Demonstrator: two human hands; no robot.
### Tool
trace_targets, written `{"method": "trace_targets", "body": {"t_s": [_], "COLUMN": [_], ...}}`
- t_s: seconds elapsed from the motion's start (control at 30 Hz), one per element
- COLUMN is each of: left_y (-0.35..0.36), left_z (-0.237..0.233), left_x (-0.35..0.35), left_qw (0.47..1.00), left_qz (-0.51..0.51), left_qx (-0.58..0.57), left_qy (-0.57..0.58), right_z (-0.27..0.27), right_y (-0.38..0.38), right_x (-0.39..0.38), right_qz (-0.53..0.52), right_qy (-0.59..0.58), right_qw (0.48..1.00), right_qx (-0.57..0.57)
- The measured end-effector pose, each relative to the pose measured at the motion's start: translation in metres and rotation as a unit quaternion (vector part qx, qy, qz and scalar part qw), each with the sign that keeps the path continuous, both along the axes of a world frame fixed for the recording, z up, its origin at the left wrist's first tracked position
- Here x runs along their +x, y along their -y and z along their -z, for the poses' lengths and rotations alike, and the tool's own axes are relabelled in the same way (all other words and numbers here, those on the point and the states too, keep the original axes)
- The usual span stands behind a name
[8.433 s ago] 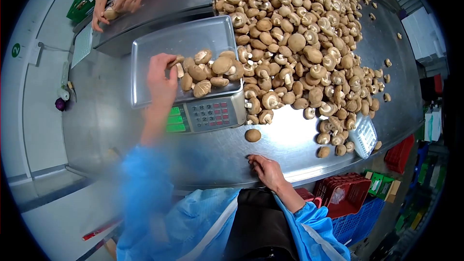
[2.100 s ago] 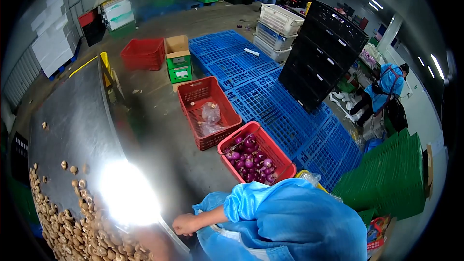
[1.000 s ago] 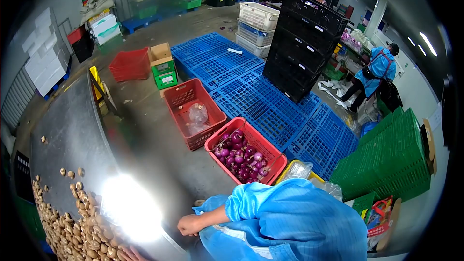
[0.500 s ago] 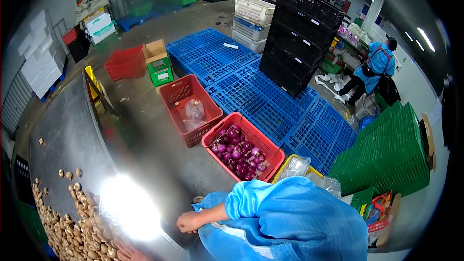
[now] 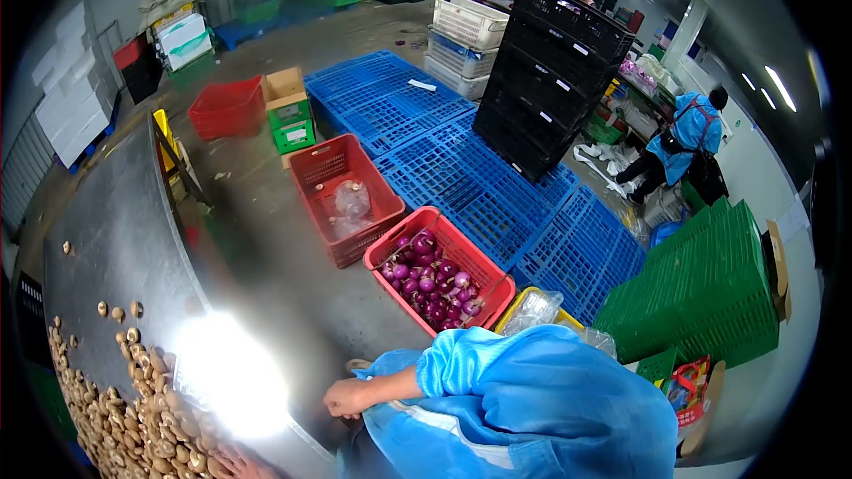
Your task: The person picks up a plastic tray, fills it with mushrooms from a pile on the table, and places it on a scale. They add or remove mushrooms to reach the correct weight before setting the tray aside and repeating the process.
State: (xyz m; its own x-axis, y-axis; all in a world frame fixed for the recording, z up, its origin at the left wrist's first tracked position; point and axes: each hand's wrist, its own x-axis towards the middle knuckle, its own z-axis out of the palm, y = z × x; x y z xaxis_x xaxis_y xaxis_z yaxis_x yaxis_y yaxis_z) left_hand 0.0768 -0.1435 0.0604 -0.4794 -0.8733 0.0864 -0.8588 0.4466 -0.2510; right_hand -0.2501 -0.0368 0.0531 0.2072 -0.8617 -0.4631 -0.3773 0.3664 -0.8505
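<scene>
Brown mushrooms (image 5: 133, 426) lie heaped on the lower left of a grey metal table (image 5: 124, 239), with a few loose ones further up it. At the bottom edge of the view, my left hand (image 5: 244, 463) touches the right side of the heap; it is partly cut off and blurred, and its fingers are hard to make out. My right hand (image 5: 348, 397) hangs beside the table's edge near my blue sleeve, its fingers curled in, and whatever may be inside is hidden. A bright glare covers the table edge between the hands and the bare metal.
A red crate (image 5: 439, 279) of purple onions stands ahead, beside a dark red crate (image 5: 346, 204) with a plastic bag. Beyond are blue pallets (image 5: 444, 160), stacked black crates (image 5: 550, 80) and green crates (image 5: 692, 288). A person in blue (image 5: 688, 137) bends at the right.
The whole view has shifted slightly, with the crates a little further left. The person in blue at the right has lowered the head. Both my hands stay in nearly the same places.
</scene>
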Motion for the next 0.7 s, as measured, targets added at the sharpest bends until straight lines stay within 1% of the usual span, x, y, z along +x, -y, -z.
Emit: {"method": "trace_targets", "body": {"t_s": [0.03,0.07,0.1,0.17,0.2,0.23,0.27,0.3,0.33,0.37,0.4,0.43,0.47,0.5,0.53,0.57,0.6,0.63,0.67,0.7], "left_y": [0.0,0.0,0.001,0.003,-0.005,-0.006,-0.01,-0.011,-0.017,-0.023,-0.027,-0.032,-0.037,-0.047,-0.052,-0.06,-0.07,-0.078,-0.084,-0.092], "left_z": [0.0,-0.001,0.002,-0.005,-0.003,-0.016,-0.055,-0.011,-0.008,0.002,-0.011,-0.026,-0.041,-0.036,-0.039,-0.041,-0.042,-0.042,-0.041,-0.041], "left_x": [-0.001,-0.006,-0.008,-0.018,-0.036,-0.046,-0.073,-0.049,-0.058,-0.067,-0.08,-0.093,-0.107,-0.109,-0.111,-0.106,-0.101,-0.099,-0.096,-0.092], "left_qw": [1.0,0.997,0.997,0.989,0.991,0.978,0.961,0.981,0.973,0.958,0.945,0.929,0.91,0.912,0.914,0.912,0.899,0.887,0.876,0.864], "left_qz": [-0.012,-0.04,-0.048,-0.108,-0.128,-0.192,-0.229,-0.132,-0.119,-0.116,-0.128,-0.142,-0.159,-0.148,-0.128,-0.129,-0.16,-0.181,-0.217,-0.25], "left_qx": [0.015,0.024,0.004,0.095,0.012,0.062,0.132,0.035,0.017,0.003,0.049,0.094,0.136,0.096,0.063,0.075,0.078,0.083,0.075,0.069], "left_qy": [0.007,0.057,0.06,0.044,-0.023,-0.056,-0.076,-0.136,-0.195,-0.263,-0.296,-0.328,-0.357,-0.37,-0.379,-0.381,-0.399,-0.417,-0.424,-0.431], "right_z": [0.0,0.003,0.003,0.001,0.003,-0.013,-0.031,-0.005,-0.005,-0.012,-0.02,-0.028,0.002,-0.022,-0.048,-0.065,-0.065,-0.065,-0.079,-0.084], "right_y": [0.0,0.001,0.003,0.008,0.016,0.022,0.029,0.039,0.049,0.06,0.072,0.089,0.101,0.118,0.136,0.153,0.17,0.191,0.208,0.228], "right_x": [-0.001,-0.003,-0.004,-0.006,-0.008,-0.011,-0.014,-0.014,-0.014,-0.014,-0.01,-0.006,-0.004,-0.001,0.001,0.004,0.004,0.002,0.0,-0.002], "right_qz": [0.009,0.023,0.041,0.068,0.066,0.071,0.076,0.058,0.053,0.057,0.09,0.098,0.12,0.126,0.137,0.131,0.113,0.071,-0.002,-0.096], "right_qy": [0.007,0.023,0.03,0.046,0.05,0.031,-0.016,-0.088,-0.118,-0.093,-0.077,-0.043,0.029,0.044,0.021,-0.006,-0.013,-0.099,-0.163,-0.201], "right_qw": [1.0,0.999,0.999,0.997,0.996,0.997,0.994,0.978,0.969,0.975,0.981,0.99,0.977,0.976,0.98,0.975,0.961,0.909,0.886,0.86], "right_qx": [0.007,0.007,-0.003,-0.015,-0.008,-0.015,-0.07,-0.182,-0.21,-0.192,-0.155,-0.096,-0.173,-0.174,-0.141,-0.177,-0.251,-0.399,-0.434,-0.458]}}
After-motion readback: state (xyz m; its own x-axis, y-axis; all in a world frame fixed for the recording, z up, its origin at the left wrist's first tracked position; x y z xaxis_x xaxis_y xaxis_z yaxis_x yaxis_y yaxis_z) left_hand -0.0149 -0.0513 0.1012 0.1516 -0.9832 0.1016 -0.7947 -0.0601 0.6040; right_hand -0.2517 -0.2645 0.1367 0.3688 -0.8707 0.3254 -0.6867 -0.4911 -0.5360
